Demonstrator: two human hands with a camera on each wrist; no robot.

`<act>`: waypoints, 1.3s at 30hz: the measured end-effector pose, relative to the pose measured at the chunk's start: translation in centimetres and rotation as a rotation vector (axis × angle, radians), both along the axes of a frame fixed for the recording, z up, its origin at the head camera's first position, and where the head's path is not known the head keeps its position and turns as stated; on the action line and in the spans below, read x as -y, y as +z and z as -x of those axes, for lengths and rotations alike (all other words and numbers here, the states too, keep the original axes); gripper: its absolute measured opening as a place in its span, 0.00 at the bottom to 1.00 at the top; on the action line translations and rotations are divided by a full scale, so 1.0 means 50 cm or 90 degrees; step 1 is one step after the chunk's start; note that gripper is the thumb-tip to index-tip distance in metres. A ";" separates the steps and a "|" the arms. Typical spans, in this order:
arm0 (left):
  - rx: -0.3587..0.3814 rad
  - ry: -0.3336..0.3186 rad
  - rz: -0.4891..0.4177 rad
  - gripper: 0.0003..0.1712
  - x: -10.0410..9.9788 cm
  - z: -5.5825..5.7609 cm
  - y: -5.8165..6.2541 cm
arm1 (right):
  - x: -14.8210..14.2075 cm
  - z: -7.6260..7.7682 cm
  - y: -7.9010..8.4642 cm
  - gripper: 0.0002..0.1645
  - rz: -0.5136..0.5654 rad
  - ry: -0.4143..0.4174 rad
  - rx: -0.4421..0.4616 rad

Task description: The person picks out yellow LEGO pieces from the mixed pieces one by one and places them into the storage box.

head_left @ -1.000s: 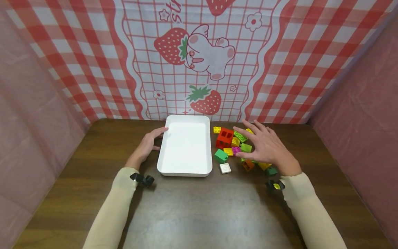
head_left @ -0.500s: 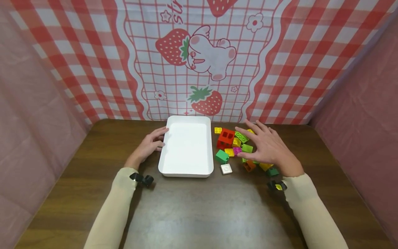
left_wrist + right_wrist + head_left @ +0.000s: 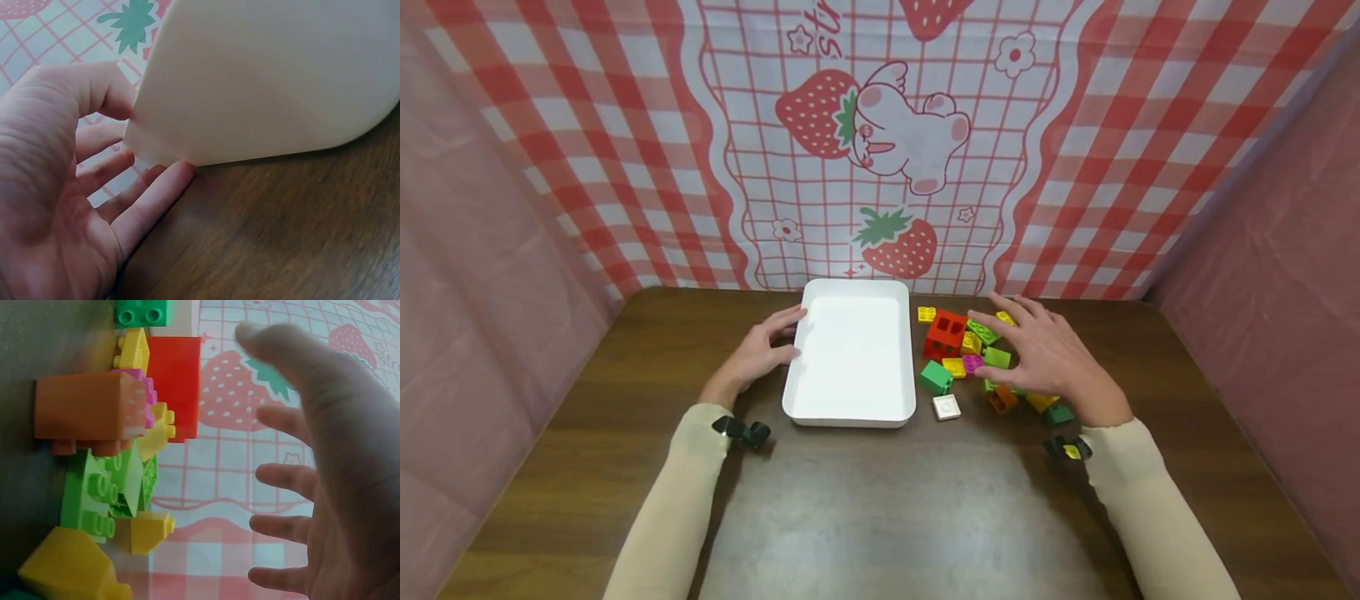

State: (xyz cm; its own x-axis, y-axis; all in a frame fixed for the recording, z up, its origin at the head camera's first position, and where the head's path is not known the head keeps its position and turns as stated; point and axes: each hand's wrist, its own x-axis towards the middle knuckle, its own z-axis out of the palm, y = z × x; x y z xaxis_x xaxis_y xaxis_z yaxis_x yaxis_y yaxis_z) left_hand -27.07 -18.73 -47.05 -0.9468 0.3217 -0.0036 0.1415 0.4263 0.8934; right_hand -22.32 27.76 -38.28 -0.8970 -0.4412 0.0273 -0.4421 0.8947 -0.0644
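The fingertips of my left hand [image 3: 758,352] touch the left side of a white rectangular tray [image 3: 850,419]. Close up in the left wrist view, the thumb and fingers of the left hand [image 3: 69,169] meet the outer wall of the tray [image 3: 262,81] without curling round it. Over a pile of toy building bricks hovers my right hand [image 3: 1047,354], fingers spread and holding nothing. Among them are a red brick [image 3: 945,335], a green brick [image 3: 936,377] and a white piece [image 3: 947,407]. An orange-brown brick [image 3: 81,406] shows large in the right wrist view. The right hand hides some bricks.
Everything stands on a brown wooden table [image 3: 880,517]. A red-and-white strawberry cloth [image 3: 887,167] hangs behind it, and pink cloths [image 3: 1277,200] flank both sides. The bricks lie right of the tray, near the table's back edge.
My left thumb has shifted up against the tray's side. The right hand stays over the bricks, its fingertips slightly lower. Tray and bricks shift only slightly with the view.
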 end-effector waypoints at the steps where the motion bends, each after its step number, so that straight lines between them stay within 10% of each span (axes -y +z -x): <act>1: 0.000 0.000 0.002 0.45 0.000 -0.001 0.001 | -0.001 0.000 0.002 0.53 0.004 -0.001 -0.003; 11: 0.015 0.004 0.006 0.45 0.002 0.005 0.002 | -0.033 -0.007 0.035 0.28 0.048 -0.026 0.063; 39: 0.026 -0.007 0.003 0.46 0.002 -0.004 0.005 | -0.061 -0.028 0.050 0.18 0.067 -0.015 0.310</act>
State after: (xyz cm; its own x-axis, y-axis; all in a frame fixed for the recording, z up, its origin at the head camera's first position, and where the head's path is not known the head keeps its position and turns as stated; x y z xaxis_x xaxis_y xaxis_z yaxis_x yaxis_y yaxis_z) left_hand -26.85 -18.83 -46.78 -0.9424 0.3317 -0.0442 0.1093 0.4299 0.8963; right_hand -20.93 30.80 -35.80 -0.8261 -0.4380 -0.3545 -0.3179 0.8817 -0.3486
